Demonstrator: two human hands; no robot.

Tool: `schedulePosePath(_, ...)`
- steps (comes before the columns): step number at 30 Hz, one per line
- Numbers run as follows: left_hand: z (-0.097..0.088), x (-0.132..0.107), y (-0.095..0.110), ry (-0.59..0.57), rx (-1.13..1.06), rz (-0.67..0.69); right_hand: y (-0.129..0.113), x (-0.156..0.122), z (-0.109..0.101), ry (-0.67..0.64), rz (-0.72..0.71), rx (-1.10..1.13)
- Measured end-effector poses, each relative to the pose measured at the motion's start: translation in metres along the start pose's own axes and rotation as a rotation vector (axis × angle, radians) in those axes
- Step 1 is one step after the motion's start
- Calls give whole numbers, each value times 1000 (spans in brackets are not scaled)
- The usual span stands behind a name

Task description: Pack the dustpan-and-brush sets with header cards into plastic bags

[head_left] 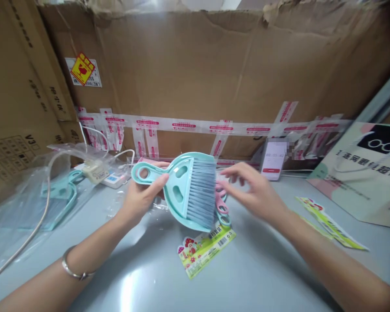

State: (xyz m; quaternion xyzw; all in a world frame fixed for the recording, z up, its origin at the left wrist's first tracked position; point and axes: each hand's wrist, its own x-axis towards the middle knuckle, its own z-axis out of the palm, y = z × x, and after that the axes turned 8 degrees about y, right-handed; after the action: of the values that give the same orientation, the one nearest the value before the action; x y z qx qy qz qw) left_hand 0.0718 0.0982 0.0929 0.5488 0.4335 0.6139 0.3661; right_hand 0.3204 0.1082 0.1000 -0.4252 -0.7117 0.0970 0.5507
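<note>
My left hand point(141, 197) is closed around the handle end of a mint-green dustpan point(170, 216), with its thumb on top. A small hand brush point(201, 190) with grey-blue bristles lies nested in the pan, bristles facing right. My right hand point(250, 186) is just right of the bristle tips, fingers apart and holding nothing. Behind the dustpan, pink and teal looped handles point(222, 208) peek out; the rest of them is hidden. A green and yellow printed card point(204, 253) lies on the table below the pan.
At left, another teal dustpan and brush point(58, 197) lies under clear plastic wrapping, with a white cable point(47, 203) across it. A power strip point(115, 178) with an adapter sits behind. A phone point(273, 158) leans at a large cardboard box point(182, 65). Cards point(331, 225) and a printed bag point(364, 173) are right.
</note>
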Motion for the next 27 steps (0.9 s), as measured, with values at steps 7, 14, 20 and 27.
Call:
schedulePosePath(7,6,-10,10,-125,58,46,-45,2,54,-309,-338,-251)
schedulePosePath(14,-5,-3,7,-209,198,493,-46,13,60,-348,-353,-2)
schedulePosePath(20,-2,-2,14,-207,196,703,-58,14,50,-328,-421,16)
schedulePosePath(27,-33,15,20,131,187,736,-65,32,3,40,-528,-241)
